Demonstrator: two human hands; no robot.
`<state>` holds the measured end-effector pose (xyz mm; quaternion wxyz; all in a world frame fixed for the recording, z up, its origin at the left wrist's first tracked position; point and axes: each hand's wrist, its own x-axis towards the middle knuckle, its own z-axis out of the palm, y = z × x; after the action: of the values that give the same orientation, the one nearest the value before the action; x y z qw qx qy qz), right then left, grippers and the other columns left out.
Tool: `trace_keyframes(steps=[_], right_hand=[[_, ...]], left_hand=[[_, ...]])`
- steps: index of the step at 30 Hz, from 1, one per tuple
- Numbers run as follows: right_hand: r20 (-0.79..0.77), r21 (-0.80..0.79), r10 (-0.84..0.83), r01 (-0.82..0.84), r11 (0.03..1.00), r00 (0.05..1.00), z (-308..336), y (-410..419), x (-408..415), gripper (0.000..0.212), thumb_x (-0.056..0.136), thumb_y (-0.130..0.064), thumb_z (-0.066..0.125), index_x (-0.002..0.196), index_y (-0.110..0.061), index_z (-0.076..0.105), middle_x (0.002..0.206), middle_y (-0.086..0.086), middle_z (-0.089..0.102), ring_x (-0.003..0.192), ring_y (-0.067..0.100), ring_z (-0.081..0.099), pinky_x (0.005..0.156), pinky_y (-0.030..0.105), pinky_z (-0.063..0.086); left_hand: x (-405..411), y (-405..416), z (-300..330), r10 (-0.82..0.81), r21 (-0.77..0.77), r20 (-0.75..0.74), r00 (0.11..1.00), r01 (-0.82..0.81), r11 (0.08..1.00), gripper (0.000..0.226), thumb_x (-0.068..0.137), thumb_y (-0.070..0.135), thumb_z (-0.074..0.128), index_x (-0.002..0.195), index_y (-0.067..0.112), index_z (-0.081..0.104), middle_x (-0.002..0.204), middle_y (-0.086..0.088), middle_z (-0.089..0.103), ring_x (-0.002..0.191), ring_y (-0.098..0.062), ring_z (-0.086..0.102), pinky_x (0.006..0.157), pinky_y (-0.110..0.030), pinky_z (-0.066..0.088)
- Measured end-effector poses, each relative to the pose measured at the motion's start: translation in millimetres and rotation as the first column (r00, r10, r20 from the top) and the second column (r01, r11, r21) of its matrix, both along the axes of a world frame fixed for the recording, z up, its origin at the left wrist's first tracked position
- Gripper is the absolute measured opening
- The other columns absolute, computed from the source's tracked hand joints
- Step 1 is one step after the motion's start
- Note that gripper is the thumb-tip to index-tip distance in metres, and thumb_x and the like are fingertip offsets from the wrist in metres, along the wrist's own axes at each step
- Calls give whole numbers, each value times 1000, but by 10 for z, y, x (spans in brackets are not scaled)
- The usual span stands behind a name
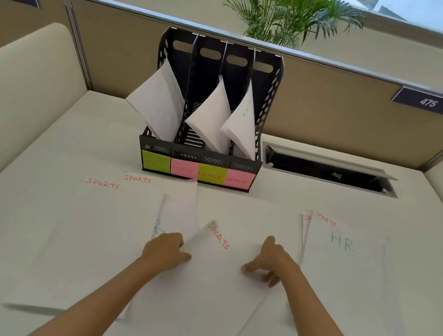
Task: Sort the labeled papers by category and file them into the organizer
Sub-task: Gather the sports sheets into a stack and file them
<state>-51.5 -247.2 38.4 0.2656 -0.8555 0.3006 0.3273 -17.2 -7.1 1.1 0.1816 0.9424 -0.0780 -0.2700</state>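
Several white papers lie spread on the desk in the head view. A tilted sheet marked SPORTS (207, 280) lies in the middle between my hands. My left hand (167, 248) grips its left edge with curled fingers. My right hand (269, 262) rests on it with fingertips pressing down. Two more SPORTS sheets (103, 236) lie at the left, and a sheet marked HR (343, 276) lies at the right over other SPORTS sheets. The black organizer (201, 158) stands behind, with four slots tagged by coloured sticky notes; three slots hold papers.
An open cable hatch (328, 171) is sunk into the desk right of the organizer. Tan partition walls (341, 111) close the back, cream padded dividers flank both sides, and a potted palm (288, 9) stands behind the partition.
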Motion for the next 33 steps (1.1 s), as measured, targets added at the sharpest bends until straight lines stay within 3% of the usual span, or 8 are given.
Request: trace_keyframes(steps=[6,8,10,14,19,23,29,33], right_hand=[[342,-77,-110,144,987,933,-192,-62,-127,85,73,-49,76,133,-7,33,134,15,44,122,35,46,98,44,45],[461,142,-309,275,951,832,-182,-79,-129,84,74,-51,74,135,-9,34,135,13,46,122,32,48,98,40,43],[365,459,-501,316,830,785,-128,-47,-159,82,74,-49,75,134,-13,33,130,10,52,113,26,56,90,36,48],[235,664,-421,171,728,876,-137,107,-231,56,78,-27,77,124,-7,53,113,6,68,99,23,67,81,36,56],[382,557,-473,211,803,793,-250,313,-223,25,83,-15,69,107,-9,64,102,4,69,86,18,66,63,27,52],[439,487,-476,244,839,762,-342,306,-223,18,84,-15,65,102,-11,63,100,5,68,79,16,63,55,24,44],[432,483,-451,223,847,781,-449,382,-238,18,85,-14,64,103,-10,63,100,5,67,87,21,65,63,28,50],[458,481,-442,204,853,771,-469,444,-219,20,85,-15,64,105,-9,63,101,6,68,90,24,65,76,35,54]], left_hand=[[-98,107,53,156,-319,54,986,-131,939,40,95,31,55,62,18,37,61,4,44,56,-11,42,51,-26,28],[-91,156,107,261,-443,35,965,-219,869,38,96,30,54,65,14,39,64,-1,47,58,-14,44,53,-27,29],[-70,204,173,348,-543,-40,937,-313,779,32,97,30,53,77,5,52,76,-13,57,67,-21,52,60,-30,36],[-59,322,216,434,-612,-69,898,-381,693,34,98,32,51,93,-1,57,91,-23,60,77,-22,53,69,-32,38],[-142,541,110,522,-415,182,834,-416,809,46,100,37,43,136,9,37,124,-18,59,105,-35,60,82,-39,48],[-200,670,-62,250,13,264,932,-263,965,77,92,51,48,149,11,13,135,-18,44,113,-37,54,84,-40,48],[-147,668,-127,38,189,351,936,-110,976,64,93,30,44,147,15,13,89,-4,54,73,-21,58,64,-28,47],[-58,674,-41,-10,193,411,912,-76,978,62,94,17,47,147,11,15,91,-5,62,68,-19,56,56,-26,43]])
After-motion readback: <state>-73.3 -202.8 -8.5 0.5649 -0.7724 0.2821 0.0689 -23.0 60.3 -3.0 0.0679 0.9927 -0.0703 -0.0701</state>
